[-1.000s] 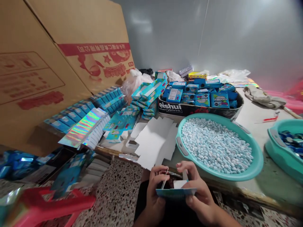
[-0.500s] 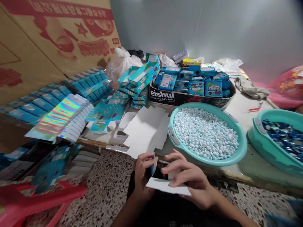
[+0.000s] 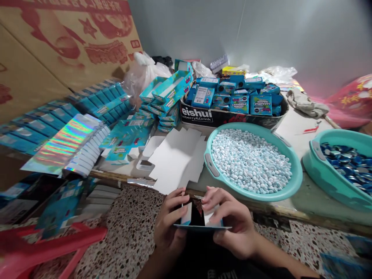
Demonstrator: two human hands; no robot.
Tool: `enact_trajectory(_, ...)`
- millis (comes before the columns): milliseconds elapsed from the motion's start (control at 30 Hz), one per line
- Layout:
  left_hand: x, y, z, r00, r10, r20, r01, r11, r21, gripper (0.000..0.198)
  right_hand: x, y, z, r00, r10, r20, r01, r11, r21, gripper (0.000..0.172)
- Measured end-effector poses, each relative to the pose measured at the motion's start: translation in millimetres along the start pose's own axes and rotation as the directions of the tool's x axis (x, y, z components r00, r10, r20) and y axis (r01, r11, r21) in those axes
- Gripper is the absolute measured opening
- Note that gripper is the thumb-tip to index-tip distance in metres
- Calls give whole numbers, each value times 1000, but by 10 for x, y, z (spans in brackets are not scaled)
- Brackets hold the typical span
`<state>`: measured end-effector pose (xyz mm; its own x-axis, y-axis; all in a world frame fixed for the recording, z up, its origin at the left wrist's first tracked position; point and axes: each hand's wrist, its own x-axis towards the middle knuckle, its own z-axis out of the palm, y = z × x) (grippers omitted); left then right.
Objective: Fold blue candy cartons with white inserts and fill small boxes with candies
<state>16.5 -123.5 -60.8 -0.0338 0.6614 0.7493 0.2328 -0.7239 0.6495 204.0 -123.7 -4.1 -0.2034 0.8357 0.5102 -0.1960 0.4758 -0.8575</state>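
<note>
Just then both my hands were closed on the small carton [image 3: 188,214], held low over my lap, short of the bench [image 3: 293,128] edge. My left hand [image 3: 170,226] pinched its left end, with the fingers curled over the white flap. My right hand [image 3: 232,228] clamped the right end, its fingertips pressing down inside. Half a second before, the carton had lain tilted with its white underside toward me. Now it sat level, blue edge facing me and flaps standing, so I judged the folding was further along, though the top was not yet shut. I could read no print on it at that angle.

Beyond my grip lay a stack of white flat blanks [image 3: 174,159] on the bench. Just right of them stood a teal basin [image 3: 252,197] of pale blue-white candies [image 3: 250,159]. A second basin [image 3: 319,174] further right held dark blue pieces. Behind them, a black tray [image 3: 200,114] read "eishui" over "berry&Drink". The blue boxes [image 3: 240,104] piled in it read "CARAMELO MACIZO". Holographic sheets [image 3: 64,143] lay to the left. The big cardboard box [image 3: 72,46] behind them carried red print that I could not read.
</note>
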Motion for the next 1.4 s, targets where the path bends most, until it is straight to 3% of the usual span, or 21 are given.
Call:
enact_trajectory(167, 57, 5, -54, 996, -15, 88, 16, 1000, -7, 30, 35, 45, 35, 1000, -28, -10, 28, 999, 19, 15)
enact_trajectory(233, 105, 80, -44, 989, -90, 117, 98, 993, -61, 27, 64, 57, 39, 999, -5, -38, 6, 1000, 23, 20)
enact_trajectory(300, 146, 170, -15, 967, -239, 85, 247, 964, -101, 16, 87, 74, 44, 997, 37, -73, -36, 999, 23, 23)
enact_trajectory(333, 165, 209, -1, 941, -335, 43, 337, 935, -111, 11, 92, 90, 49, 994, 64, -89, -63, 998, 11, 22)
enact_trajectory(433, 243, 258, 14, 793, -605, -75, 594, 794, -129, 46, 67, 187, 88, 983, 123, -138, -129, 991, -34, 20)
enact_trajectory(467, 281, 247, 4, 749, -660, -56, 651, 749, -122, 56, 48, 234, 108, 975, 140, -171, -146, 989, -24, 27)
enact_trajectory(533, 376, 194, -44, 717, -691, 87, 697, 714, -68, 54, 2, 334, 149, 956, 155, -250, -151, 988, 35, 56)
enact_trajectory(633, 543, 105, -178, 741, -552, 381, 559, 823, 104, 27, -51, 444, 175, 949, 127, -289, -116, 992, 53, 95)
enact_trajectory(700, 655, 91, -279, 733, -446, 513, 382, 895, 233, 20, -67, 476, 153, 976, 56, -210, -63, 998, -31, 91)
enact_trajectory(767, 765, 129, -360, 696, -411, 589, 237, 906, 351, 22, -67, 487, 110, 994, -14, -110, 3, 995, -101, 78)
enact_trajectory(833, 874, 213, -410, 649, -431, 626, 144, 878, 456, 38, -51, 488, 63, 996, -69, -58, 60, 988, -140, 76)
enact_trajectory(933, 1022, 378, -435, 502, -497, 707, 74, 840, 538, 61, 3, 463, 7, 997, -74, 27, 78, 979, -186, 95)
enact_trajectory(1067, 1132, 566, -447, 226, -524, 821, 100, 851, 516, 33, 85, 326, -2, 976, 40, 213, -8, 989, -151, 106)
enact_trajectory(1167, 1143, 627, -495, 122, -546, 829, 130, 837, 532, 27, 113, 161, 49, 934, 158, 320, -107, 979, -173, 106)
enact_trajectory(1333, 1194, 629, -620, 56, -540, 840, 104, 840, 533, 21, 63, 54, 134, 908, 203, 366, -126, 966, -224, 121)
enact_trajectory(1400, 1262, 634, -663, 129, -526, 841, 76, 851, 520, 18, 6, 135, 147, 912, 224, 342, -147, 960, -237, 133)
